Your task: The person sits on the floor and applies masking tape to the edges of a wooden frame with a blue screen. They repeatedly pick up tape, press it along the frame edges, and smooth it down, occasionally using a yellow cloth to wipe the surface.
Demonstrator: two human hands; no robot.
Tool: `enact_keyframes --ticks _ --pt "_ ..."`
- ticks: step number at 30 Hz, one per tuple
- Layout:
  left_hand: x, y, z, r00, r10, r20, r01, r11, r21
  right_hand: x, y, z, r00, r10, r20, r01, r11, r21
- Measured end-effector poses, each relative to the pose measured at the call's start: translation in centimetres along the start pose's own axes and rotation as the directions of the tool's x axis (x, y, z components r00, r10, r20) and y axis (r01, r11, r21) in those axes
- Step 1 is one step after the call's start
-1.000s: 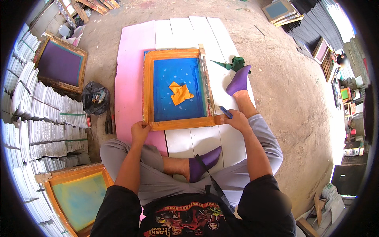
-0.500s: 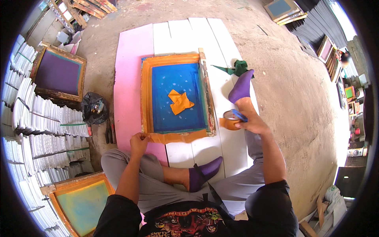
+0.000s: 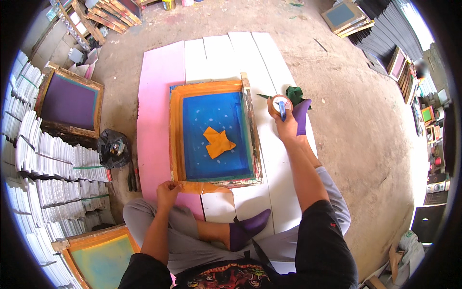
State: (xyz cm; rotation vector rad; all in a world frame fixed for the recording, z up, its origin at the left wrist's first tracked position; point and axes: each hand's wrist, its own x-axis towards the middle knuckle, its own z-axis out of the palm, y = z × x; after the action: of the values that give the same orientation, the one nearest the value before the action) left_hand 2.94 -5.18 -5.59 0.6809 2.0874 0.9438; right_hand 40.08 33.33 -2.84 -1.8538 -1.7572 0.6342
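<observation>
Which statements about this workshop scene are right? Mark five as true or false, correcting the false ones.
1. The right hand holds a tape roll. True.
2. The left hand holds the orange cloth. False: it holds one end of a tape strip.
3. The orange cloth lies within the wooden frame. True.
4. The socks are green. False: they are purple.
5. A black bag sits left of the pink board. True.

Plank platform (image 3: 211, 60), pink strip (image 3: 156, 96) along left edge, white planks (image 3: 250, 53) across to right edge, blue-meshed wooden frame (image 3: 177, 135) lying near middle, bunched green cloth (image 3: 294, 93) at right edge, purple-socked foot (image 3: 301, 118) just beside it, second purple-socked foot (image 3: 250, 229) toward near edge
</observation>
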Motion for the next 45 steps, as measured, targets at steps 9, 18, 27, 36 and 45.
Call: enact_keyframes --ticks 9,18,27,36,45 --pt "-1.2 1.0 -1.0 0.999 0.005 0.054 -0.007 1.0 0.026 -3.7 -2.4 3.9 1.0 -0.008 -0.005 0.008 0.997 -0.076" --pt "-4.1 7.5 -2.8 0.956 0.291 0.025 -0.292 0.95 0.113 -14.2 -6.0 0.0 0.893 -0.323 0.314 0.309 0.946 0.094" --pt "-10.0 19.4 -5.9 0.758 0.625 0.185 -0.647 0.755 0.102 -23.3 -10.5 -0.7 0.449 -0.609 0.654 0.104 0.762 0.639" --pt "-11.4 22.4 -9.2 0.731 0.661 0.17 -0.676 0.736 0.047 -22.9 -8.1 -2.7 0.455 -0.493 0.742 -0.016 0.828 0.56" --pt "-11.0 22.0 -10.6 0.718 0.695 0.041 -0.691 0.719 -0.074 -21.5 -4.5 -7.5 0.607 -0.476 0.636 0.072 0.83 0.553"
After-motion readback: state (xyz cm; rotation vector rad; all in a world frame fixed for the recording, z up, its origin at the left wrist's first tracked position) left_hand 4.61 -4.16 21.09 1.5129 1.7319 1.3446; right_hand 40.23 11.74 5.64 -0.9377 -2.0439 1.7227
